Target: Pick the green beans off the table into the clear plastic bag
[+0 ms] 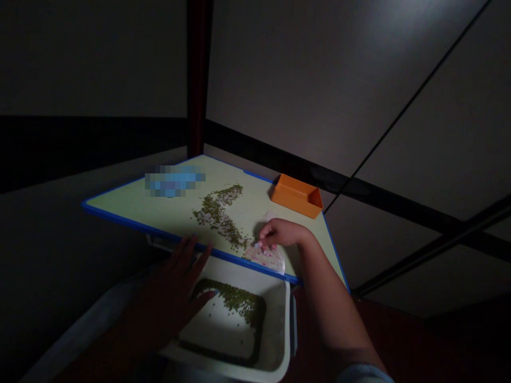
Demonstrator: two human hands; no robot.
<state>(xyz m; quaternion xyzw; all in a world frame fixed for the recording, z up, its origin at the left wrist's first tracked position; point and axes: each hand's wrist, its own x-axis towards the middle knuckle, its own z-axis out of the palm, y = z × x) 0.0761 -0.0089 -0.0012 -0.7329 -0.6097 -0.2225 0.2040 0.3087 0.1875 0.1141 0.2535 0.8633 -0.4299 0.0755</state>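
Presently, I note green grains (219, 218) both on the board (255, 197) and in the near tub (279, 319); left hand (178, 284) spread, right hand (284, 232) pinching a clear curved sheet (275, 263) (seemingly).

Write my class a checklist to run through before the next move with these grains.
1. Bin below the table's near edge: ok.
2. Grains gathered into one compact heap on the table: not ok, spread in a loose trail.
3. Right hand at the clear plate: ok, though how firm its grip is, cannot tell.
4. Left hand out of the bin's opening: not ok, the thumb is over it.
5. Orange box apart from the grains: ok.
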